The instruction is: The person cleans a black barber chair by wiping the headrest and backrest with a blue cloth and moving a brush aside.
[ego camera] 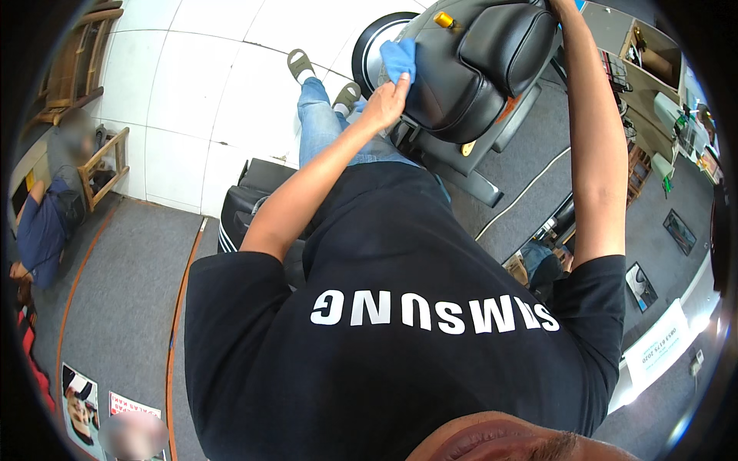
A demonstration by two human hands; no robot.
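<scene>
My left hand (389, 104) is closed on a light-blue cloth (398, 57), pinched between thumb and fingers. The cloth hangs over the near left edge of a black leather-look padded chair (441, 80), by its round metal-rimmed base (369, 52). A small shiny yellow object (444, 20), perhaps a bottle or handle, is at the chair's upper left side. My right arm reaches up past the padded headrest; my right hand (560, 4) is at the top edge of the picture, by the far right of the chair, with its fingers mostly out of view.
A footrest (487, 193) and a white cable (522, 187) lie to the right of my legs. Another black chair (253, 184) stands close at my left. A person (43, 230) sits by wooden furniture (106, 167) at far left. Shelves with items (651, 55) line the right.
</scene>
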